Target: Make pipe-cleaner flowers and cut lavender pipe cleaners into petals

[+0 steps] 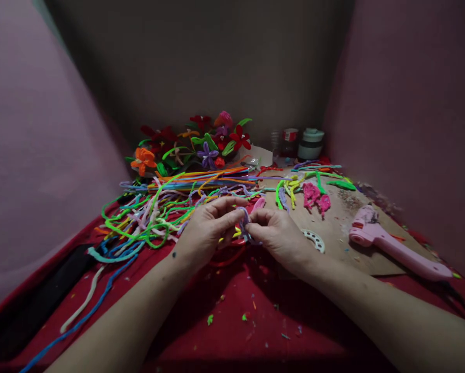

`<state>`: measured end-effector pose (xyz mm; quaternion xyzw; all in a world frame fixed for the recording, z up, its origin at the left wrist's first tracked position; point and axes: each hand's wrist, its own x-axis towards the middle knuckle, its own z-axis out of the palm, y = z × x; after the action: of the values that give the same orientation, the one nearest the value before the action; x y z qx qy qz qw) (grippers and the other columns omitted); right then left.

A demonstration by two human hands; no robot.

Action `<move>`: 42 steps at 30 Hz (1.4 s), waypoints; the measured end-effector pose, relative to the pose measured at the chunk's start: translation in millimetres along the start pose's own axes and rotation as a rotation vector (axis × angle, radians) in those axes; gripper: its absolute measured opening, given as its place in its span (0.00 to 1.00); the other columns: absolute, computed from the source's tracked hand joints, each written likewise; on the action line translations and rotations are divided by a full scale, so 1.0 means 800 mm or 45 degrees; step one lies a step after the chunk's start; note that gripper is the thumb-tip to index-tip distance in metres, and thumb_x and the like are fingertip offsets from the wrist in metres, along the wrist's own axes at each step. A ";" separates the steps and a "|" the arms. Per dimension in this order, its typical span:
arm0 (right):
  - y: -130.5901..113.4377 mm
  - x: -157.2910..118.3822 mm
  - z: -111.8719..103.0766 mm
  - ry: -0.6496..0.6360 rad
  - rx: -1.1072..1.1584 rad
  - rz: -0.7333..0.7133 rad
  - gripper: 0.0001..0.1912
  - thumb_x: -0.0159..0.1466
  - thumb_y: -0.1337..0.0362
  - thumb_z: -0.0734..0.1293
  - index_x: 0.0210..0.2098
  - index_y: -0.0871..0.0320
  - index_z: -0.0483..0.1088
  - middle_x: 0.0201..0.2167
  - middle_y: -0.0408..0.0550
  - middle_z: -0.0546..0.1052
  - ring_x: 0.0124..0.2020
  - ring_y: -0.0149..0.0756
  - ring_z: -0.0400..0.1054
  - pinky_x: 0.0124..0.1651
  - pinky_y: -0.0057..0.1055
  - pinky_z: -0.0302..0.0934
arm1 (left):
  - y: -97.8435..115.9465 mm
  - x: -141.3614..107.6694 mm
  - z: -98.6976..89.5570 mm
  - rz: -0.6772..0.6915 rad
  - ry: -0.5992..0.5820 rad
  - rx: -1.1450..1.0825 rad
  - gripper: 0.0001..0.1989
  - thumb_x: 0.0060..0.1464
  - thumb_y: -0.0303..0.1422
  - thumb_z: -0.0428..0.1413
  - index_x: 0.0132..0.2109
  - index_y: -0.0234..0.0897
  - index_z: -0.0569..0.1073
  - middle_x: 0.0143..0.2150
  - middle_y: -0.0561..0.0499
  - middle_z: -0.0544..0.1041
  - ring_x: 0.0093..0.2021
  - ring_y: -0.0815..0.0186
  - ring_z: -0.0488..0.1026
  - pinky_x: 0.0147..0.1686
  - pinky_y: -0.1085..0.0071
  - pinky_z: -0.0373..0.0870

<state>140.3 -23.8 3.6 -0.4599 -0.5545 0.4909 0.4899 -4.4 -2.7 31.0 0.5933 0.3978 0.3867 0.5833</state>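
Between my two hands is a short looped piece of lavender pipe cleaner [244, 221]. My left hand [212, 223] pinches its upper left side between thumb and forefinger. From the other side my right hand [277, 234] grips it, thumb and fingertips pressed together; part of the piece is hidden behind these fingers. Just beneath lie a red ring-like item [227, 258] and a bit of yellow, both partly covered by the hands. A pink pipe cleaner piece [259, 203] shows right behind my right fingertips.
Tangled pipe cleaners [150, 217] spread at left, with fuzzy flowers [207, 155] behind them. On the right, a pink glue gun [399, 248] rests on a cardboard sheet [341, 248], near a white holed disc [314, 241] and pink pieces [313, 197]. A lidded jar [310, 144] stands at the back.
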 end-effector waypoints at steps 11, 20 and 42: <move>-0.002 -0.002 0.002 -0.088 0.001 0.020 0.05 0.52 0.66 0.62 0.23 0.62 0.67 0.19 0.40 0.65 0.21 0.25 0.54 0.25 0.25 0.49 | -0.002 0.000 0.005 0.091 0.148 0.243 0.10 0.52 0.36 0.52 0.28 0.34 0.66 0.13 0.60 0.61 0.14 0.79 0.53 0.15 0.81 0.50; 0.000 -0.006 0.001 -0.099 -0.211 -0.087 0.13 0.57 0.61 0.62 0.20 0.61 0.65 0.17 0.39 0.61 0.20 0.25 0.52 0.25 0.25 0.48 | -0.005 0.000 0.003 0.083 0.140 0.179 0.09 0.50 0.36 0.54 0.29 0.34 0.67 0.16 0.59 0.63 0.15 0.79 0.56 0.15 0.82 0.52; -0.001 -0.008 0.006 -0.177 -0.467 -0.104 0.11 0.56 0.64 0.60 0.19 0.60 0.61 0.16 0.37 0.58 0.19 0.23 0.50 0.22 0.23 0.45 | 0.010 0.003 -0.019 -0.009 -0.234 0.635 0.11 0.50 0.36 0.52 0.26 0.33 0.66 0.17 0.59 0.59 0.16 0.77 0.53 0.15 0.81 0.49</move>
<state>136.2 -30.6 3.5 -0.4835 -0.6853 0.3920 0.3780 -17.5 5.1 39.1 0.7500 0.4282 0.2191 0.4540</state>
